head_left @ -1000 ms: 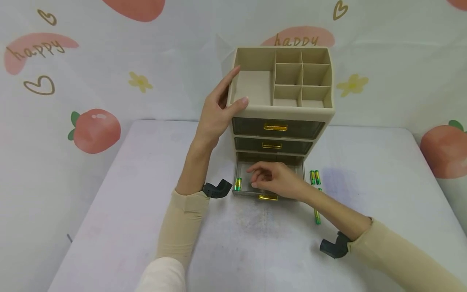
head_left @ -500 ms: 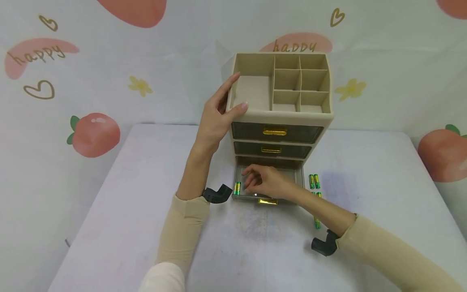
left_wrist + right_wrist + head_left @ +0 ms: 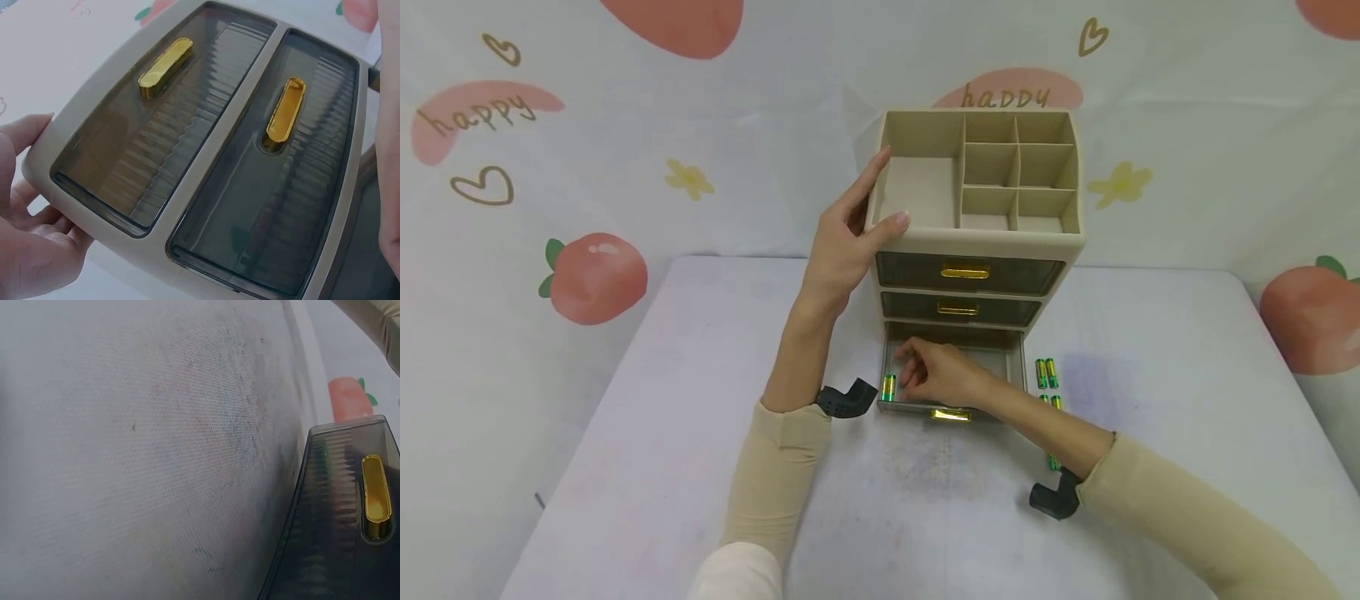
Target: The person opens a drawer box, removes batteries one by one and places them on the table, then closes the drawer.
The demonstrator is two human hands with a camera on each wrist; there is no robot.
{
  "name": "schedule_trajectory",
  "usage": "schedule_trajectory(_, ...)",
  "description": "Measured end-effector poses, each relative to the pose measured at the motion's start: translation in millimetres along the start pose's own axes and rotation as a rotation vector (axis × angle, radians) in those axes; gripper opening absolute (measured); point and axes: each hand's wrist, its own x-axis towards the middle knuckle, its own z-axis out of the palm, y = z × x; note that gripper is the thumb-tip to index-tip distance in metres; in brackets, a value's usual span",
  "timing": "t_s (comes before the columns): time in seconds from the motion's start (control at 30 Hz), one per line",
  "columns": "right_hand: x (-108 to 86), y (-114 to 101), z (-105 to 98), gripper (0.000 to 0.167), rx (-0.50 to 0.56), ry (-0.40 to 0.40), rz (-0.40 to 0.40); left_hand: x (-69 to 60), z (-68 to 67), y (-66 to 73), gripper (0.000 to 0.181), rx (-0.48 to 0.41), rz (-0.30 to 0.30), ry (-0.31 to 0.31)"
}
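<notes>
A beige desktop drawer organizer [image 3: 977, 242] stands on the table, its two upper drawers closed and its lowest clear drawer [image 3: 1011, 362] pulled out. My left hand [image 3: 842, 246] grips the organizer's left upper edge, thumb over the front rim; the left wrist view shows this left hand [image 3: 37, 219] at the corner. Inside the open drawer, a green-and-gold battery [image 3: 889, 387] lies along the left wall. My right hand [image 3: 943, 375] reaches in just right of that battery, fingers bent. Whether anything is between its fingertips is hidden. The right wrist view shows the drawer's gold handle [image 3: 376, 490] but no fingers.
Several more batteries [image 3: 1047, 373] lie on the white table [image 3: 715, 400] to the right of the open drawer, some partly behind my right forearm. A patterned cloth [image 3: 760, 150] hangs behind. The organizer's top has open compartments [image 3: 925, 192].
My right hand has moved left inside the drawer, closer to the battery at the left wall. The left hand keeps its grip on the organizer. The head view has shifted slightly.
</notes>
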Motion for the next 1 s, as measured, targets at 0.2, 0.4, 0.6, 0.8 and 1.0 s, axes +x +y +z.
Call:
schedule_trajectory(0.2,4.3,-2,3,0.045,-0.073,-0.005,0.016,0.4,-0.9,-0.7,0.069,0.016,-0.002,-0.008)
schedule_trajectory(0.4,9.9,-5,7,0.040,-0.182,0.008,0.031,0.7,-1.5,-1.0,0.069,0.019,-0.002,-0.012)
schedule_trajectory(0.6,13.8,-9,11,0.039,-0.272,0.013,0.052,1.1,-1.1,-0.5,0.068,0.012,-0.002,-0.008)
schedule_trajectory(0.8,15.1,-9,14,0.040,-0.323,0.045,0.028,1.0,-1.2,-0.4,0.068,0.020,-0.003,-0.010)
schedule_trajectory(1.0,15.5,-8,15,0.041,-0.311,0.066,0.028,0.7,-1.7,-1.6,0.068,0.017,0.008,-0.009)
